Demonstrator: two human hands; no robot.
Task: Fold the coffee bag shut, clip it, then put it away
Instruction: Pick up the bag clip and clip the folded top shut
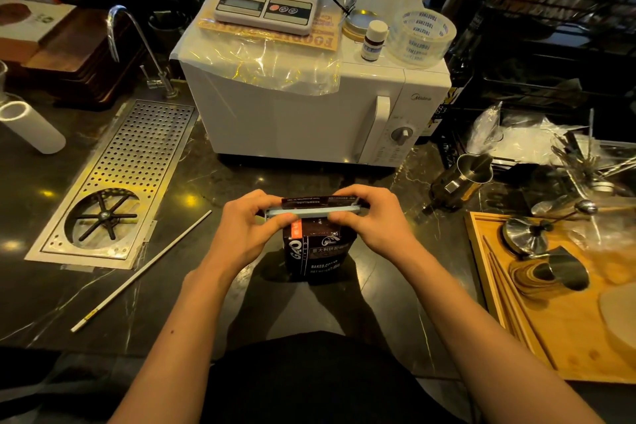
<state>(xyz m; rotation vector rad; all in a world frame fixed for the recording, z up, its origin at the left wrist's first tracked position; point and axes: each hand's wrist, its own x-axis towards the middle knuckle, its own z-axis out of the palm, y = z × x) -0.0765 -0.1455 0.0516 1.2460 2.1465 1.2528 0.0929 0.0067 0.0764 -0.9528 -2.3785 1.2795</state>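
A dark coffee bag with white lettering stands upright on the black marble counter, right in front of me. Its top is folded over, and a pale blue bar clip lies across the fold. My left hand pinches the clip's left end and the bag top. My right hand pinches the right end, thumb in front and fingers behind. The folded flap shows just above the clip between my hands.
A white microwave with a scale and tape roll on top stands just behind the bag. A perforated metal drain tray and a thin white rod lie to the left. At right are a steel pitcher and a wooden tray with metal tools.
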